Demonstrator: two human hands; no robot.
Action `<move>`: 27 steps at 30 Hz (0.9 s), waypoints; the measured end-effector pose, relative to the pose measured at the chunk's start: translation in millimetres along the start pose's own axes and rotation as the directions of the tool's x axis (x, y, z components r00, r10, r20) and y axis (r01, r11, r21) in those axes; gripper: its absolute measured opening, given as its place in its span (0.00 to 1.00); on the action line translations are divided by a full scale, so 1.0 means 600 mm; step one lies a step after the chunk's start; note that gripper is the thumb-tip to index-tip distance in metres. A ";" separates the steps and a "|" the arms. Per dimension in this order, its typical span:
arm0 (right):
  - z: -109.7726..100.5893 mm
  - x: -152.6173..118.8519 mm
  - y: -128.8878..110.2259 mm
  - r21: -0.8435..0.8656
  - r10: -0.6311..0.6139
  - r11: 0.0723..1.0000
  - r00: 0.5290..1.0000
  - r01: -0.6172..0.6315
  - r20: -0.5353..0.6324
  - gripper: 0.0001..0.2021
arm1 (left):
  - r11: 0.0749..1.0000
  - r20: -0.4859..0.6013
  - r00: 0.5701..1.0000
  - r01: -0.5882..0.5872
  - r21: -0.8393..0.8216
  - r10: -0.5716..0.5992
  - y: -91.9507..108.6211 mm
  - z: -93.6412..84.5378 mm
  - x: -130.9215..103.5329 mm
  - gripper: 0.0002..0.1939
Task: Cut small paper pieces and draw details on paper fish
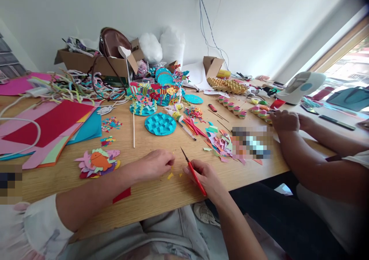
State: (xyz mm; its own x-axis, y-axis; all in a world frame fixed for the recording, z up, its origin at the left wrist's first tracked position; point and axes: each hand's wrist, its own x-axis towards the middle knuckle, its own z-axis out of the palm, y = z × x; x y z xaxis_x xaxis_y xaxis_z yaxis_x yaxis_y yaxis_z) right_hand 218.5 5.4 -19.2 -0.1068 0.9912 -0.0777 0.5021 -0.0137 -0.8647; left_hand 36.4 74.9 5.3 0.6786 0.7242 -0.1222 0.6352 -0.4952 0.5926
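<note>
My right hand (204,175) is closed round a pair of red-handled scissors (197,178), whose dark, thin blades point up and to the left. To its left, my left hand (158,164) is closed low over the wooden table (150,198), fingertips pressed together; what they hold is too small to make out. Small yellow scraps (170,175) lie between the two hands. Further left is a pile of cut paper fish with an orange one (100,160) on top. A red paper piece (122,194) sits partly under my left forearm.
Beyond my hands lies a blue wavy disc (160,124), with decorated fish pieces (155,94) behind it. Coloured sheets (49,125) cover the left side. Paper scraps (220,144) lie to the right, where another person's hands (285,120) work. A cardboard box (83,62) stands behind.
</note>
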 end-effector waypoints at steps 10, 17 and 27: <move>0.033 -0.034 -0.053 0.027 -0.142 0.989 0.988 0.144 -0.060 0.15 | 0.583 -0.124 0.956 0.056 -0.811 -0.265 0.045 -0.026 -0.073 0.08; 0.056 -0.039 -0.071 -0.080 -0.232 0.971 0.971 0.227 -0.062 0.15 | 0.431 -0.249 0.905 -0.083 -0.898 -0.344 0.064 -0.010 -0.096 0.06; 0.054 -0.042 -0.081 -0.093 -0.251 0.965 0.967 0.246 -0.040 0.14 | 0.458 -0.309 0.867 -0.108 -0.882 -0.391 0.072 -0.003 -0.101 0.06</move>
State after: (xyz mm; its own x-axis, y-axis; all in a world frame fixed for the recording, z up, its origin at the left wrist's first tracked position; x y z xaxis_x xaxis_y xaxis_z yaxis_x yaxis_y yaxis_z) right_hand 169.2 -23.3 8.7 -0.1946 0.9674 0.1619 0.5382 0.2433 -0.8069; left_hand 21.9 10.8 39.8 0.2264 0.9697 -0.0913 -0.1074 0.1181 0.9872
